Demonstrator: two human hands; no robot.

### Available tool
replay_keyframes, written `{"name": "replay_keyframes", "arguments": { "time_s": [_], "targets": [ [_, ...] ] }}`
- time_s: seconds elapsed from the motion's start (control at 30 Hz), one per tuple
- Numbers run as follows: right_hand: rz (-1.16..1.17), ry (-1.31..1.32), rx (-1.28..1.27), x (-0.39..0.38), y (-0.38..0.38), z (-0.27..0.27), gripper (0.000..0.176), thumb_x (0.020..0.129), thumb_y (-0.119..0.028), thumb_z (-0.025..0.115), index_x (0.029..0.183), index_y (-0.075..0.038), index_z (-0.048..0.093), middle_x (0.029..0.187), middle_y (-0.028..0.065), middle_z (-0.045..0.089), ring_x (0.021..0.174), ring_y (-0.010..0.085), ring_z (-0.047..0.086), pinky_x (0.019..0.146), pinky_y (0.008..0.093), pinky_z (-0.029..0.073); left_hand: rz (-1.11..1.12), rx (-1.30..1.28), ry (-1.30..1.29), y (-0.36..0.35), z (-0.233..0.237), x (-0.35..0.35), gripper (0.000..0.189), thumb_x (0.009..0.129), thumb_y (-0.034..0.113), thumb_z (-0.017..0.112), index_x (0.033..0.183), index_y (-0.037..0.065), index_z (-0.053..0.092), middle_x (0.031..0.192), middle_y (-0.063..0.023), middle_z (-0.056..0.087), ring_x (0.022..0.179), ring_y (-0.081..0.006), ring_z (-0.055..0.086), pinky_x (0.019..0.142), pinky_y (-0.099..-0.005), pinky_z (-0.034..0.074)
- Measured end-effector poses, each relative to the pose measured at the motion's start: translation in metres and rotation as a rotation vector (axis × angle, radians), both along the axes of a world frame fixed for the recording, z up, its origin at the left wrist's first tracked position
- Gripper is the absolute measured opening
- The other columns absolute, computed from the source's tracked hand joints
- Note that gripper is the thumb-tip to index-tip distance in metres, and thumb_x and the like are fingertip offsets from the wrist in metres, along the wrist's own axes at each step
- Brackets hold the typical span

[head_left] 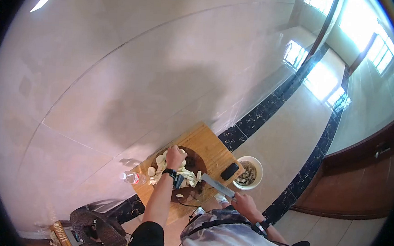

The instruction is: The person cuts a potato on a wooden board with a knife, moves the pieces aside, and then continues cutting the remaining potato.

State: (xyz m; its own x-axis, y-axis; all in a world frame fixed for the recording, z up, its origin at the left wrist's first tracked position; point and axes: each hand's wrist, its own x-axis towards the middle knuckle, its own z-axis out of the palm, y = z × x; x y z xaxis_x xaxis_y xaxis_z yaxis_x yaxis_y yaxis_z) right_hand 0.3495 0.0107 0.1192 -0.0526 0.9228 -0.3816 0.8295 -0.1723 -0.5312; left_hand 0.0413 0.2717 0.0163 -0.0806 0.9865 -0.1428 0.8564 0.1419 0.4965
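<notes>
My right hand (245,204) grips the handle of a kitchen knife (218,186), its broad blade pointing left toward the round dark chopping board (193,163). Pale cut pieces (188,177), perhaps mushroom, lie heaped on the board, some as strips and some as round slices. At the far side of this heap is my left hand (175,158), fingers curled down among the pieces; what they hold is hidden. A small pale piece (199,175) sits close to the knife's tip. Both wrists wear dark bands.
The board rests on a wooden table (209,144) against a tiled wall. A clear bottle (132,178) stands at its left edge, and a black phone-like object (229,171) lies on the right corner. Beyond that corner, a white bowl (257,177) holds dark, wet pieces. A brown mesh-like item (96,227) is lower left.
</notes>
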Motion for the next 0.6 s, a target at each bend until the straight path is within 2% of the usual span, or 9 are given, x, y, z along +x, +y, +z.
{"name": "replay_keyframes", "arguments": {
  "time_s": [0.13, 0.23, 0.27, 0.37, 0.5, 0.6],
  "targets": [
    [0.091, 0.018, 0.054, -0.001, 0.01, -0.018, 0.027, 0.087, -0.028, 0.063, 0.098, -0.004, 0.058, 0.073, 0.0252, 0.065, 0.073, 0.0468, 0.066, 0.067, 0.0578, 0.052, 0.095, 0.203, -0.299, -0.006, 0.02, -0.024, 0.045, 0.067, 0.027, 0.08, 0.102, 0.001, 0.069, 0.099, -0.0218, 0.067, 0.097, -0.0386, 0.063, 0.087, -0.046, 0.051],
    [0.157, 0.052, 0.088, -0.011, 0.022, -0.022, 0.027, 0.087, -0.027, 0.063, 0.098, -0.004, 0.057, 0.074, 0.0252, 0.066, 0.073, 0.0464, 0.066, 0.067, 0.0578, 0.052, 0.094, 0.273, -0.266, -0.016, 0.034, -0.043, 0.042, 0.068, 0.025, 0.08, 0.101, 0.0, 0.071, 0.094, -0.0195, 0.07, 0.089, -0.0329, 0.067, 0.081, -0.0414, 0.054],
    [0.184, 0.065, 0.098, -0.014, 0.027, -0.02, 0.027, 0.087, -0.027, 0.063, 0.098, -0.003, 0.057, 0.074, 0.0251, 0.066, 0.073, 0.0462, 0.066, 0.067, 0.0577, 0.052, 0.135, 0.121, -0.473, -0.02, 0.041, -0.049, 0.036, 0.069, 0.022, 0.08, 0.097, 0.0, 0.072, 0.084, -0.0145, 0.071, 0.078, -0.0246, 0.07, 0.071, -0.0349, 0.056],
    [0.263, 0.116, 0.099, -0.027, 0.04, -0.012, 0.027, 0.088, -0.026, 0.062, 0.098, -0.002, 0.056, 0.075, 0.0246, 0.066, 0.074, 0.0459, 0.066, 0.068, 0.0576, 0.052, 0.262, 0.01, -0.759, -0.026, 0.002, -0.071, 0.03, 0.07, 0.02, 0.079, 0.092, 0.0, 0.073, 0.076, -0.0095, 0.071, 0.07, -0.0167, 0.069, 0.064, -0.0297, 0.056],
    [0.366, 0.096, 0.084, -0.038, 0.046, -0.009, 0.026, 0.088, -0.026, 0.062, 0.099, -0.002, 0.056, 0.077, 0.0238, 0.067, 0.076, 0.0461, 0.067, 0.069, 0.057, 0.053, 0.287, -0.05, -0.602, -0.048, -0.006, -0.085, 0.022, 0.07, 0.014, 0.073, 0.088, 0.0, 0.072, 0.078, -0.0072, 0.072, 0.069, -0.0139, 0.067, 0.062, -0.0292, 0.053],
    [0.376, 0.099, 0.025, -0.044, 0.047, -0.002, 0.026, 0.089, -0.026, 0.061, 0.1, -0.003, 0.056, 0.079, 0.024, 0.068, 0.078, 0.0464, 0.067, 0.07, 0.0569, 0.054, 0.345, -0.108, -0.613, -0.063, -0.004, -0.087, 0.025, 0.07, 0.014, 0.072, 0.09, 0.0, 0.072, 0.082, -0.0096, 0.072, 0.072, -0.0159, 0.067, 0.066, -0.0305, 0.052]
  ]
}}
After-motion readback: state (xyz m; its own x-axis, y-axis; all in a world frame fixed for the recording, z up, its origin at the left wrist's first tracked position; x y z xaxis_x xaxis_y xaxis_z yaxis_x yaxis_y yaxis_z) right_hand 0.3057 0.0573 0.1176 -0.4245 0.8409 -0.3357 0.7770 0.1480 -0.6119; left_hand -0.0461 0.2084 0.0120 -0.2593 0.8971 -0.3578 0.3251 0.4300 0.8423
